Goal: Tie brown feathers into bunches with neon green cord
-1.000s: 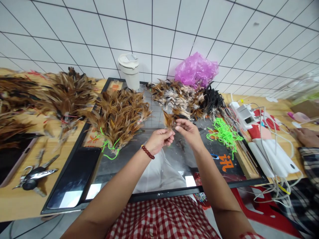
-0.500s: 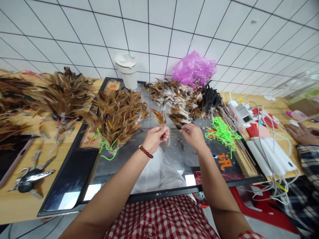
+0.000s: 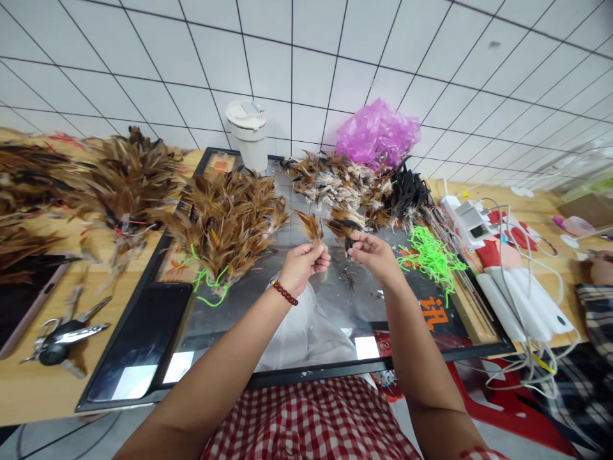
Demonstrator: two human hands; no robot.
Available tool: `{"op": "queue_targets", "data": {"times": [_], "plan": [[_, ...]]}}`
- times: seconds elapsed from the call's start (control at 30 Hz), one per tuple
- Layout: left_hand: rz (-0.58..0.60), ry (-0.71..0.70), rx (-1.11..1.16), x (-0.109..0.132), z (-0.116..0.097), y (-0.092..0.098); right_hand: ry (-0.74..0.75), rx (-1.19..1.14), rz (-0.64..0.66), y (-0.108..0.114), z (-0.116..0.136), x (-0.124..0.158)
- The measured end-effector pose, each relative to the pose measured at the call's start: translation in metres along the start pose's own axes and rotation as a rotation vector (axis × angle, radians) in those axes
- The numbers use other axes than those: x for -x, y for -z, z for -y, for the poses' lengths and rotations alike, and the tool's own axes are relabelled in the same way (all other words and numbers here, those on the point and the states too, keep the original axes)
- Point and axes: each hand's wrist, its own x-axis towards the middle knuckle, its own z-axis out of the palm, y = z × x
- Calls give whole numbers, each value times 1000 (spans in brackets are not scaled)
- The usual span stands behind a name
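My left hand (image 3: 306,262), a beaded bracelet at its wrist, is closed on the base of a small tuft of brown feathers (image 3: 310,225), tips pointing up. Just right of it, my right hand (image 3: 370,252) pinches a dark feather (image 3: 349,244) between thumb and fingertips. Behind those fingertips lies a loose clump of brown and black feathers (image 3: 342,223). A large heap of brown feathers (image 3: 230,220) is to the left, bright green strings (image 3: 211,287) at its lower edge. Farther back is a pile of pale-based feathers (image 3: 330,182), with black feathers (image 3: 409,191) beside it.
A white lidded cup (image 3: 251,137) and a pink plastic bag (image 3: 378,134) stand near the tiled wall. Green strings (image 3: 433,252) and a white power strip (image 3: 472,220) lie right. A phone (image 3: 141,338) and keys (image 3: 67,338) lie left. Another person's sleeve (image 3: 596,319) shows right.
My right hand has lifted slightly off the feather clump, a dark feather now showing at its fingertips. My left hand keeps its tuft. The other person's hand has drawn toward the right edge.
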Motion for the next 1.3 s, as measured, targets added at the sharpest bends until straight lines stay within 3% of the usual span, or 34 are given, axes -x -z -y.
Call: {"op": "queue_targets", "data": {"times": [0.23, 0.4, 0.67, 0.83, 0.93, 1.03, 1.1, 1.17, 1.3], "plan": [[-2, 68, -86, 5, -2, -5, -161, -301, 49, -17, 2, 5], [13, 78, -78, 6, -3, -6, -90, -282, 46, -30, -3, 6], [104, 213, -9, 7, -4, -4, 120, -251, -111, -45, -11, 7], [115, 222, 15, 6, -3, -3, 157, -101, -142, -49, -13, 8], [98, 124, 30, 5, -3, -3, 249, 30, -179, -38, -13, 6], [13, 7, 135, 3, -7, -2, 432, 388, -257, -18, -11, 2], [-51, -35, 189, 1, -10, -1, 506, 674, -217, -8, -10, 1], [-96, -59, 211, -1, -12, 0, 492, 877, -151, -7, -10, 3], [-127, -85, 202, -2, -12, 0, 306, 1080, -109, -24, -12, 8]]}}
